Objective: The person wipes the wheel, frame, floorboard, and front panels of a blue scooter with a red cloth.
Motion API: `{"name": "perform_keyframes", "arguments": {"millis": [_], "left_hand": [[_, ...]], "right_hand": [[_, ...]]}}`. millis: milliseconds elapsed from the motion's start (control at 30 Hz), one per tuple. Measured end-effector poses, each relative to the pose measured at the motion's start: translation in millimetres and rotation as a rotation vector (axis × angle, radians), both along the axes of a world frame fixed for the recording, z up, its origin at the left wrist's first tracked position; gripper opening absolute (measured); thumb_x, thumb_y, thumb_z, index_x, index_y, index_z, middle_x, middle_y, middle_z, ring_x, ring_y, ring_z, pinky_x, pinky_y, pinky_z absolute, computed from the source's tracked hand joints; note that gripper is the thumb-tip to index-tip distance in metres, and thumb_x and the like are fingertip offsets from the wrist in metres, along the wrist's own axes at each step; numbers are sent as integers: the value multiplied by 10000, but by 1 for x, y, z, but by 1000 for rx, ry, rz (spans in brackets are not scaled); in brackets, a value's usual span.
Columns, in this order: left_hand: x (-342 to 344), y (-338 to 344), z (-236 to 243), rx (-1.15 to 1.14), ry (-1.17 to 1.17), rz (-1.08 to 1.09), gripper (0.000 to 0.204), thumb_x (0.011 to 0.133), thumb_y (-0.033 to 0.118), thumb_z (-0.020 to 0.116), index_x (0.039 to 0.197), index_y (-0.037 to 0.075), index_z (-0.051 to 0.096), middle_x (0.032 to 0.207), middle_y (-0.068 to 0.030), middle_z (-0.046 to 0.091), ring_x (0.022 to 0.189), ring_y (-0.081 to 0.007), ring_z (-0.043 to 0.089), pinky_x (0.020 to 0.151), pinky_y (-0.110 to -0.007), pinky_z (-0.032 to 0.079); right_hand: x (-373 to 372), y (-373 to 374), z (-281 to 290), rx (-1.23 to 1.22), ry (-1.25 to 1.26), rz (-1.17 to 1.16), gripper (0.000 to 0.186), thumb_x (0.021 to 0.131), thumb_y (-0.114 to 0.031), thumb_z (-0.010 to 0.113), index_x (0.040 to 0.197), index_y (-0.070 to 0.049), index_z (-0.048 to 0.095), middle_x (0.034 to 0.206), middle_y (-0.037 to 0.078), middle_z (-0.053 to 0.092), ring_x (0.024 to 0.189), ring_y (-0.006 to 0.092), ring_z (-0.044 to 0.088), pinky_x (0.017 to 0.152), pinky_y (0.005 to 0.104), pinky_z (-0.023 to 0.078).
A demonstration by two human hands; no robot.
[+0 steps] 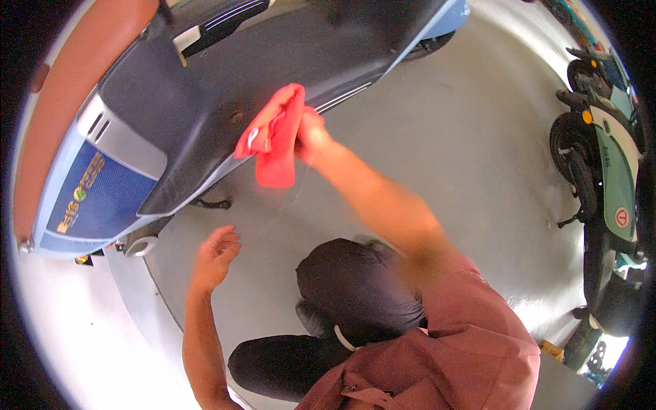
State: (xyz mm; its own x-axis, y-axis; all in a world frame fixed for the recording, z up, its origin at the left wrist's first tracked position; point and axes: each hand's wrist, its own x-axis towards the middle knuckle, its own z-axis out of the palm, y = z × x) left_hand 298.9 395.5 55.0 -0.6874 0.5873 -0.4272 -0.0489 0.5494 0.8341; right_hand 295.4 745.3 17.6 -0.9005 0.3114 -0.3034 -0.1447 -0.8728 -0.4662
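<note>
My right hand (311, 139) is closed round a folded red cloth (279, 137), and part of the cloth hangs down past the fingers. The cloth is at the lower edge of the black footboard (239, 113) of a blue scooter (89, 198); whether it touches the surface, I cannot tell. Below the scooter's side, apart from it, my left hand (217, 256) hangs in the air with nothing in it. Its fingers are loosely bent and slightly apart.
A brown seat (85, 61) tops the scooter at the far left. Its kickstand (212, 203) shows beneath the body. My bent knees (355, 287) are close below on the grey floor (471, 137). A pale green scooter (615, 164) stands along the right side, with others around it.
</note>
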Motion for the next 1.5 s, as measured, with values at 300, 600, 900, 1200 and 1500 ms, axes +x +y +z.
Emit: {"name": "perform_keyframes", "arguments": {"millis": [300,600,900,1200,1500], "left_hand": [[-1,82,2,-31,14,-149,409,972,55,632,1377,17,586,1204,-105,681,1057,-173,645,907,-318,520],[2,109,0,-96,24,-192,434,948,30,654,1376,12,581,1210,-123,685,1061,-205,670,926,-345,539],[2,105,-2,-70,12,-198,426,950,37,648,1369,-5,582,1195,-125,690,1045,-204,684,912,-336,543],[4,100,-16,-132,-4,-195,427,964,6,638,1386,22,574,1203,-121,684,1069,-230,691,904,-374,580],[7,130,-35,-169,14,-286,424,973,-27,604,1392,25,564,1213,-124,682,1076,-231,684,909,-379,580]], "right_hand": [[42,229,-25,392,-339,-304,298,1000,-286,527,1146,-69,670,1063,132,724,921,336,712,729,555,574],[26,102,-42,1623,-342,-745,542,764,-338,782,1126,-17,539,1071,268,547,1032,468,562,919,549,483],[12,-31,6,1776,-3,-349,581,664,-160,861,1188,-82,623,1151,186,530,1109,407,562,936,486,524],[51,118,-46,1706,-286,-651,561,667,-193,854,1163,-94,611,1154,177,533,1129,405,550,958,484,517],[69,230,-91,1093,-395,-1133,414,732,-149,760,1091,-3,613,1041,194,584,1015,395,570,915,475,482]]}}
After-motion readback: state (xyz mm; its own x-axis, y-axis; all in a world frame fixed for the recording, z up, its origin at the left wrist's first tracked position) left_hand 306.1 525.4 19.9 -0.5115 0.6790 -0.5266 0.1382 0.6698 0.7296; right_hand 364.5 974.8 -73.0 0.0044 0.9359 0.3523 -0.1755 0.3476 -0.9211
